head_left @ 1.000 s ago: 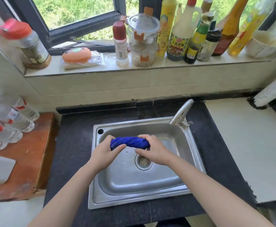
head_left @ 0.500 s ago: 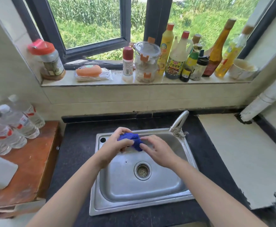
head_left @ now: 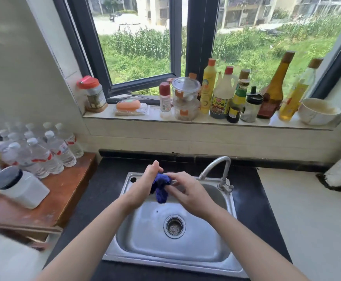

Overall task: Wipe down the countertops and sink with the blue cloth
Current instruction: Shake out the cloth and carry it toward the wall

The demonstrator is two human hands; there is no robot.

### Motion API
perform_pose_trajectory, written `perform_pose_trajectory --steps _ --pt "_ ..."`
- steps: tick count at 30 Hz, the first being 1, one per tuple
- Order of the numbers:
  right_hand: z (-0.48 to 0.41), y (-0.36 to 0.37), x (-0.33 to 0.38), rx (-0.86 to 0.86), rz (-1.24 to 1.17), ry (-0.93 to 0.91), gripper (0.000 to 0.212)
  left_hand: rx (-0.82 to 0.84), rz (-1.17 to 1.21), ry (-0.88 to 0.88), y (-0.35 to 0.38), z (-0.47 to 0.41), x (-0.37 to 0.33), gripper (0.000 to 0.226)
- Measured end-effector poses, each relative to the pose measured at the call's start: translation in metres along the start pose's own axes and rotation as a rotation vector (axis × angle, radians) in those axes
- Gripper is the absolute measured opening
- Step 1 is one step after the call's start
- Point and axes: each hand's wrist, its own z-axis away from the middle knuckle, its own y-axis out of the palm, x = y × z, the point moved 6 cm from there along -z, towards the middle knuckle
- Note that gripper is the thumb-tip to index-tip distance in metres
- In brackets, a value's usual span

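While gripping the blue cloth as a dark wad, held it above the back of the sink, clear of the basin floor and well up from the drain. Clamped on it from both sides: with the left grip curled round the upper left of the wad, and with the right grip pinching its right edge at the fingertips. Held it just left of the faucet, apart from the spout.

Looked soft and limp, with a loose tail drooping below the fingers. Judged it light; possibly damp, and so a little heavier and clingier than dry, though could not tell wetness for sure. Would fold and slide rather than resist, so called for no force. Not fragile at all.

Best taken by a broad handful through the middle of the wad. Better still, opened out and pressed flat under a spread palm for wiping the black counter and the steel walls. By pinching one corner only, would have left the rest to trail and drag.
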Motion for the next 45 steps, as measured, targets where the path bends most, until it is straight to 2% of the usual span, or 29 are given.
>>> perform_pose_trajectory --steps 2,3,4,6,8,11,13,15,17,20,22,23,25,28,30,33,34,36,37,39,42,45 --pt "0.005 -0.008 -0.01 -0.041 -0.063 0.048 0.015 -0.027 -0.06 0.012 0.005 0.002 0.006 0.081" --pt "0.008 -0.011 -0.021 -0.066 -0.132 0.113 0.007 -0.091 -0.109 0.013 0.001 0.004 0.011 0.079" --pt "0.011 -0.015 -0.031 -0.104 -0.203 0.19 0.009 -0.173 -0.15 0.0 -0.004 0.008 0.015 0.072" --pt "0.017 -0.02 -0.058 -0.175 -0.313 0.348 0.013 -0.315 -0.231 -0.019 -0.016 0.02 0.027 0.041" --pt "0.023 -0.023 -0.083 -0.248 -0.495 0.506 0.011 -0.39 -0.337 0.0 -0.024 0.034 0.034 0.02" --pt "0.028 -0.033 -0.11 -0.399 -0.806 0.675 0.014 -0.593 -0.397 -0.028 -0.048 0.063 0.043 0.012" --pt "0.032 -0.043 -0.114 -0.438 -0.865 0.692 0.015 -0.744 -0.442 -0.062 -0.067 0.083 0.046 0.016" --pt "0.036 -0.047 -0.115 -0.424 -0.807 0.697 0.011 -0.826 -0.479 -0.058 -0.081 0.096 0.044 0.017" --pt "0.042 -0.046 -0.112 -0.349 -0.579 0.697 0.022 -0.848 -0.453 -0.013 -0.088 0.103 0.037 0.018" --pt "0.048 -0.03 -0.09 -0.16 -0.061 0.668 0.043 -0.856 -0.31 0.122 -0.094 0.12 0.017 0.02" --pt "0.046 -0.005 -0.059 -0.048 0.122 0.536 0.069 -0.851 -0.219 0.221 -0.1 0.14 0.0 0.023" --pt "0.043 0.011 -0.036 0.013 0.167 0.43 0.08 -0.844 -0.177 0.257 -0.103 0.153 -0.007 0.023" --pt "0.039 0.057 0.019 0.179 0.1 0.235 0.094 -0.837 -0.082 0.311 -0.11 0.185 -0.018 0.017" --pt "0.048 0.144 0.098 0.445 -0.143 0.149 0.11 -0.867 -0.012 0.357 -0.129 0.25 -0.026 0.005" --pt "0.061 0.201 0.147 0.539 -0.168 0.096 0.095 -0.876 0.012 0.373 -0.15 0.301 -0.023 0.008" --pt "0.088 0.275 0.211 0.61 -0.215 0.002 0.049 -0.957 0.107 0.366 -0.195 0.376 -0.004 0.009" --pt "0.099 0.299 0.229 0.657 -0.264 -0.001 0.05 -1.0 0.134 0.352 -0.209 0.402 0.005 0.01" --pt "0.126 0.356 0.266 0.803 -0.337 -0.001 0.07 -1.08 0.155 0.339 -0.237 0.454 0.026 0.01" --pt "0.139 0.384 0.282 0.862 -0.316 -0.02 0.074 -1.105 0.157 0.331 -0.247 0.476 0.037 0.008" --pt "0.161 0.431 0.309 0.876 -0.255 -0.091 0.053 -1.143 0.148 0.305 -0.263 0.519 0.058 0.005" --pt "0.182 0.474 0.338 0.812 -0.314 -0.109 0.024 -1.26 0.072 0.234 -0.292 0.589 0.093 0.006" --pt "0.185 0.495 0.36 0.752 -0.301 -0.162 0.01 -1.43 -0.141 0.061 -0.317 0.663 0.142 0.014"
